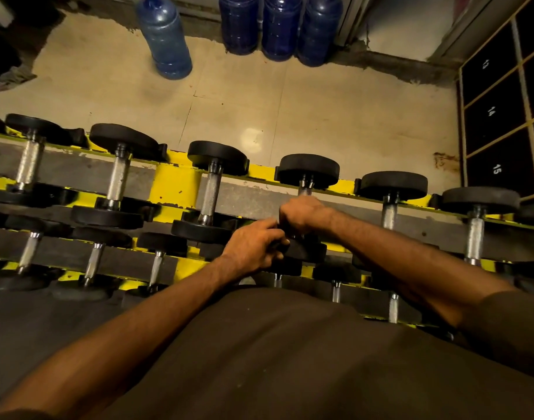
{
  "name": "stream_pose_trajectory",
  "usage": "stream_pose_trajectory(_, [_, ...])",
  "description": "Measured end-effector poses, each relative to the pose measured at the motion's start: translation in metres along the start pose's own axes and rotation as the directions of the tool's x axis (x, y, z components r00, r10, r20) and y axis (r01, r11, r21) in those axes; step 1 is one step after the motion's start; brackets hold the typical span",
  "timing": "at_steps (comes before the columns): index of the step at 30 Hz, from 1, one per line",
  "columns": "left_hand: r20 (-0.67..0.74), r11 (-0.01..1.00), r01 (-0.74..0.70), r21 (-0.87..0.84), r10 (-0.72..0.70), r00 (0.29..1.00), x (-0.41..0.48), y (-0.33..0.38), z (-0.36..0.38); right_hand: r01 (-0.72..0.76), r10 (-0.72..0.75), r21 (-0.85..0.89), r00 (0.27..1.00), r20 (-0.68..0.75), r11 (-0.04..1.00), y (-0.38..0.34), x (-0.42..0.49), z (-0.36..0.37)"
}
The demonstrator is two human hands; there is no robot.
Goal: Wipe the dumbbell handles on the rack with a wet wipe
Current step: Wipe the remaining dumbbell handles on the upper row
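Yellow paint, chipped in places, covered the rack (pixel 174 186), which ran across the view from 9 o'clock to 3 o'clock in two tiers. Black-headed dumbbells lay across its rails, six of them on the upper tier, each with a bright, knurled metal grip.

The fourth dumbbell (pixel 308 169) from the left on that tier, just above the centre, was the one being handled. The right hand (pixel 302 212) was closed in a fist round its handle (pixel 305 190) and covered nearly all of it. Only a short bright stub showed at the 12 o'clock end, under the far black head. Whether a wipe lay inside that fist could not be told.

The left hand (pixel 253 248) sat just beside the right, at its 7 o'clock. Its fingers were curled over the rim of the same dumbbell's near head (pixel 308 251), gripping it. Both bare forearms reached in from 6 o'clock over a dark shirt (pixel 290 359).

At 2 to 3 o'clock stood black lockers (pixel 502 86) with pale frames. Three doors in one column carried white numerals, turned sideways in the view: 13 (pixel 484 64), then 14 (pixel 490 111), then 15 (pixel 496 168), running toward the rack.

At 12 o'clock, on the beige tiled floor (pixel 259 101), stood four large blue water bottles (pixel 165 40). One stood alone toward 11 o'clock, and the other three stood side by side against the wall.
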State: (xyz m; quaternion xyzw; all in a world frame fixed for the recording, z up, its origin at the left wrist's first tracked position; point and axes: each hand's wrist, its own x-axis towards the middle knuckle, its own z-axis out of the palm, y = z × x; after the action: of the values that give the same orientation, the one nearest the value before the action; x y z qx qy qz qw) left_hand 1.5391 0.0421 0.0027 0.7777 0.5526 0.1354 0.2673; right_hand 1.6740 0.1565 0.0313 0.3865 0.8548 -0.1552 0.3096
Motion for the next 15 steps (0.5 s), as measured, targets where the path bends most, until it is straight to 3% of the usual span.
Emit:
stream_pose_trajectory(2, [0.007,1.000,-0.004,-0.003,0.004,1.000,0.001,0.001,0.000,0.042,-0.047,0.121,0.998,0.038,0.992,0.007,-0.007,0.005])
stream_pose_trajectory(7, [0.003,1.000,-0.003,0.003,0.003,1.000,0.001,-0.002,0.001,0.103,-0.063,0.333,0.990,-0.129,0.937,0.032,-0.023,0.016])
stream_pose_trajectory(10, [0.004,1.000,0.006,-0.008,-0.006,1.000,0.001,-0.004,0.003,0.060,0.069,0.469,0.965,-0.254,0.881,0.037,-0.036,0.031])
stream_pose_trajectory(12, [0.006,1.000,0.003,-0.005,-0.003,1.000,0.001,-0.003,0.003,-0.064,0.322,0.709,0.917,-0.236,0.702,0.040,-0.035,0.052])
stream_pose_trajectory(15, [-0.002,1.000,0.008,0.002,-0.008,1.000,0.001,-0.003,0.003,-0.211,0.544,0.926,0.839,0.007,0.314,0.040,-0.022,0.082])
